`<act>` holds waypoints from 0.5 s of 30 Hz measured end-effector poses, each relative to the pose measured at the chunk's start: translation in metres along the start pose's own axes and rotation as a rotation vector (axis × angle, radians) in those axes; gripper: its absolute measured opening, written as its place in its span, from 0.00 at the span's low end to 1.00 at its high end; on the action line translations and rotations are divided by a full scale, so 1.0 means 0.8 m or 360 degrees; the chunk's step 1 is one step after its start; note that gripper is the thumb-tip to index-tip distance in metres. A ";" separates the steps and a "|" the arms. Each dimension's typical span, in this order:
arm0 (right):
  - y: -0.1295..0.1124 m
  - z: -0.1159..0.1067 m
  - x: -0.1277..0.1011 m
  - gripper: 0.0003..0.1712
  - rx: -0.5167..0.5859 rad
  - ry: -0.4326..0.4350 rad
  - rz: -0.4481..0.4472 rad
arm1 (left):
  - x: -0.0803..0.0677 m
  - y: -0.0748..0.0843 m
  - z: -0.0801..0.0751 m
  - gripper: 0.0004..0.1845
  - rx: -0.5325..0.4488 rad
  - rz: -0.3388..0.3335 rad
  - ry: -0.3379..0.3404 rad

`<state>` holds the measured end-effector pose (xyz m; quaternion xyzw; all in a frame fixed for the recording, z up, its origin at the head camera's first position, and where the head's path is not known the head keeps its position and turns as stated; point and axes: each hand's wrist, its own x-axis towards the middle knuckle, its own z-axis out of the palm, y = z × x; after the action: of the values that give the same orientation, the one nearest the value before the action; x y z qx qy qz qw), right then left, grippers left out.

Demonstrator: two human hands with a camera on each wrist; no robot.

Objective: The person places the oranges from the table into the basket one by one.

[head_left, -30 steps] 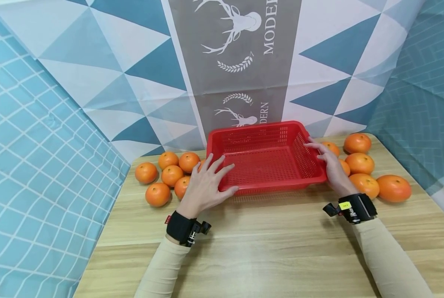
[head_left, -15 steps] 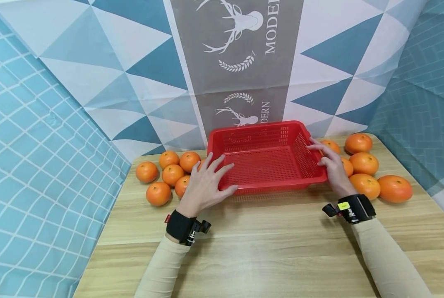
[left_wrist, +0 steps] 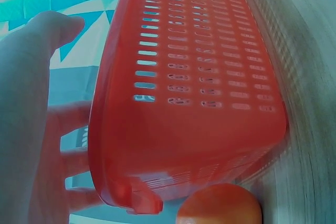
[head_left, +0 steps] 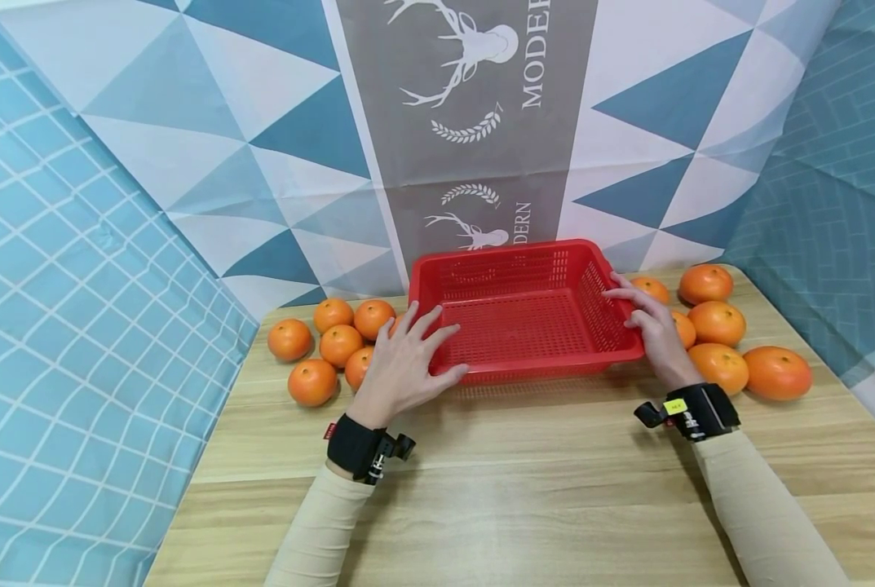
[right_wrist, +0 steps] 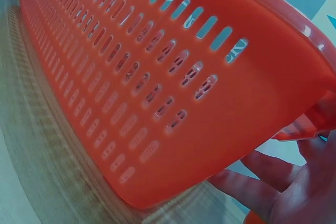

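A red plastic basket [head_left: 518, 326] with slotted walls sits on the wooden table against the back wall; nothing lies in it. Over its left rim my left hand [head_left: 402, 367] reaches with fingers spread; in the left wrist view the thumb stands apart from the basket wall [left_wrist: 184, 124]. At the right rim my right hand [head_left: 659, 334] rests with its fingertips over the edge. The right wrist view has its fingers [right_wrist: 268, 177] beside the basket's outer corner and handle [right_wrist: 304, 124]. Whether they press on the handle is unclear.
Several oranges [head_left: 340, 345] lie left of the basket, one partly behind my left hand. On the right are several more orange fruits [head_left: 716, 322], the nearest one [head_left: 778, 372] larger and longer. A patterned cloth [head_left: 474, 147] hangs behind the table [head_left: 525, 481].
The fingers of my right hand have shifted slightly along the right rim. My left hand and the basket stay essentially where they were.
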<state>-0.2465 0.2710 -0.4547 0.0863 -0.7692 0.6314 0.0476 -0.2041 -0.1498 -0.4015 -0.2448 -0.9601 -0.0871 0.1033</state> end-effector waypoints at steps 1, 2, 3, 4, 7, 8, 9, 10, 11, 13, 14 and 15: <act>0.000 0.000 0.000 0.33 0.0003 -0.0003 0.0006 | 0.000 0.000 0.000 0.39 -0.0003 -0.0005 -0.0002; 0.000 0.000 0.000 0.33 0.0003 -0.0005 0.0010 | 0.000 -0.001 0.000 0.39 -0.0005 -0.0009 -0.0003; 0.000 -0.001 0.001 0.33 0.0005 -0.0007 0.0013 | -0.001 -0.001 -0.001 0.39 -0.0008 -0.0012 -0.0002; 0.000 -0.001 0.000 0.33 0.0012 -0.0009 0.0015 | -0.001 -0.001 -0.001 0.39 -0.0013 -0.0015 -0.0003; -0.002 -0.001 0.000 0.33 0.0036 -0.0012 0.0020 | -0.001 -0.004 -0.005 0.39 -0.0039 -0.0036 -0.0016; -0.002 -0.001 0.000 0.33 0.0032 -0.0010 0.0018 | -0.001 -0.005 -0.007 0.39 -0.0054 -0.0044 -0.0022; -0.002 -0.001 0.000 0.33 0.0030 -0.0009 0.0018 | -0.001 -0.006 -0.010 0.39 -0.0071 -0.0056 -0.0028; -0.002 -0.001 0.000 0.33 0.0026 -0.0009 0.0018 | -0.002 -0.009 -0.014 0.39 -0.0092 -0.0070 -0.0032; -0.002 -0.001 0.000 0.33 0.0023 -0.0009 0.0019 | -0.003 -0.011 -0.018 0.38 -0.0113 -0.0086 -0.0033; -0.001 -0.001 0.001 0.33 0.0010 -0.0008 0.0021 | -0.005 -0.019 -0.027 0.37 -0.0142 -0.0114 -0.0021; -0.001 -0.001 0.001 0.33 0.0005 -0.0007 0.0022 | -0.007 -0.025 -0.032 0.36 -0.0150 -0.0132 -0.0006; -0.001 -0.001 0.001 0.33 0.0003 -0.0008 0.0024 | -0.010 -0.031 -0.037 0.35 -0.0151 -0.0151 0.0011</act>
<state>-0.2472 0.2717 -0.4539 0.0821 -0.7693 0.6323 0.0409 -0.2049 -0.1809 -0.3779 -0.2034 -0.9650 -0.1382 0.0907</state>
